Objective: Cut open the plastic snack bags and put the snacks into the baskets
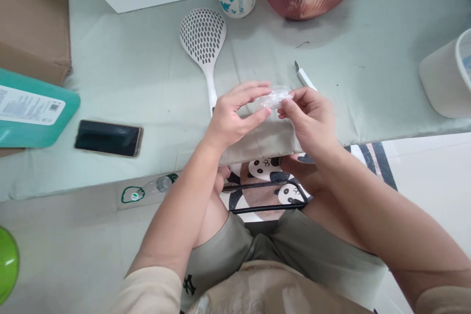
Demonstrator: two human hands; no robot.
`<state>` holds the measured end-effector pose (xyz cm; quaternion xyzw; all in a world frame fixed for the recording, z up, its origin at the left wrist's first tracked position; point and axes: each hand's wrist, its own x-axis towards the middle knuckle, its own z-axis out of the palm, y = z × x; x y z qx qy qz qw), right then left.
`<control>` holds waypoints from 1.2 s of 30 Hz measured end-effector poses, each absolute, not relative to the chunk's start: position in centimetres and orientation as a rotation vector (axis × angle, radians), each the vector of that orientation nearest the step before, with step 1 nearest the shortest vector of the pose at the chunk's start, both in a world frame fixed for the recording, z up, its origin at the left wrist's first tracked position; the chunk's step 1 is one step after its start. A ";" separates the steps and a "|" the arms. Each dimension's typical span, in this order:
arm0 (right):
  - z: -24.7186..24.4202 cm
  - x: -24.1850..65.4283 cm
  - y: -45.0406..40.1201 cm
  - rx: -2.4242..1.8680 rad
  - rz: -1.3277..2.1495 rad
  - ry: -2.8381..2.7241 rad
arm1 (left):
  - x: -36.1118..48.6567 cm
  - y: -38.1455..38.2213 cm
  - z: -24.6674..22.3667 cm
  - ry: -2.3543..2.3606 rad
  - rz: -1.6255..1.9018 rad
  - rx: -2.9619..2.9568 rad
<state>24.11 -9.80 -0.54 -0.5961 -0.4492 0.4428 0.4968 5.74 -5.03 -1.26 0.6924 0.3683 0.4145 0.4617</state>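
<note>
Head view: crinkled clear plastic (pixel 276 98) between hands (pixel 233 113), right pinching it.

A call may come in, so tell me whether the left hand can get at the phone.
Probably yes: the phone lies on the cloth-covered table, with nothing standing between it and the left hand. The right hand pinches the clear plastic, which may free the left one.

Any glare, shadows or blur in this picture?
Head view: white glints on the plastic wrap in the right hand; head view: soft shadow beside the red bowl; head view: fine print on the green bottle too blurred to read.
</note>
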 end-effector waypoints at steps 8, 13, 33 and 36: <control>-1.0 24.2 -9.9 -1.427 1.066 -1.088 | 6.3 -4.8 -2.1 1.022 1.061 1.574; -0.9 24.0 -10.0 -1.424 1.095 -1.093 | 6.4 -4.6 -1.8 0.978 1.077 1.467; -0.8 23.9 -10.2 -1.457 1.111 -1.171 | 6.2 -4.6 -1.7 0.951 0.883 1.285; -1.2 23.8 -10.3 -1.414 1.098 -1.187 | 6.3 -4.4 -1.6 0.954 0.892 1.208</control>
